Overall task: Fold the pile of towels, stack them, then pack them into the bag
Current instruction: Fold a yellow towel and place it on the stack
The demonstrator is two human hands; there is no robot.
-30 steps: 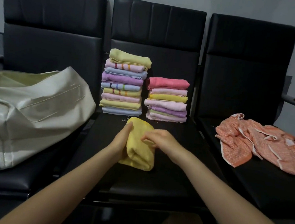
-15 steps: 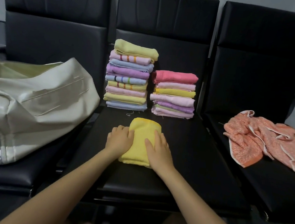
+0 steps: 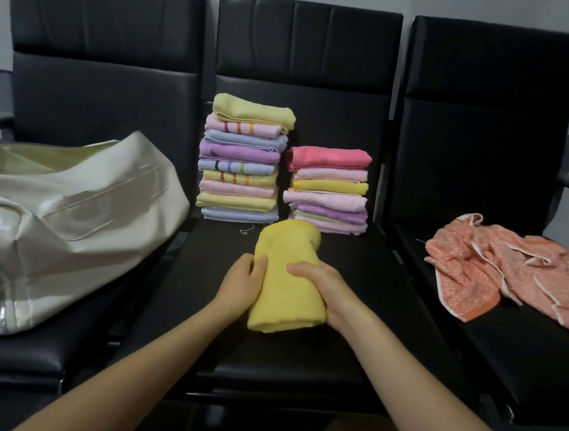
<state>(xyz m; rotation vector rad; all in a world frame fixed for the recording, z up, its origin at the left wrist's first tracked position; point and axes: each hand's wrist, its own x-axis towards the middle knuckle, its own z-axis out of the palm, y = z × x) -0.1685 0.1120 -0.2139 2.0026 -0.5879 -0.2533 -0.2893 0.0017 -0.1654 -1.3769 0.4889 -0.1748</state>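
Yellow folded towel (image 3: pixel 284 277) gripped by left hand (image 3: pixel 241 285) and right hand (image 3: pixel 326 293)

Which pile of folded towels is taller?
The left stack, topped by a pale yellow towel, beside the bag. It rises higher than the right stack, whose top towel is pink.

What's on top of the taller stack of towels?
A pale yellow-green folded towel tops the taller stack, resting on a pink striped towel. Nothing lies above it.

Yellow towel (image 3: pixel 285 270), cream bag (image 3: pixel 69 217), orange-patterned cloth (image 3: pixel 512 273), black seats (image 3: pixel 298 354).
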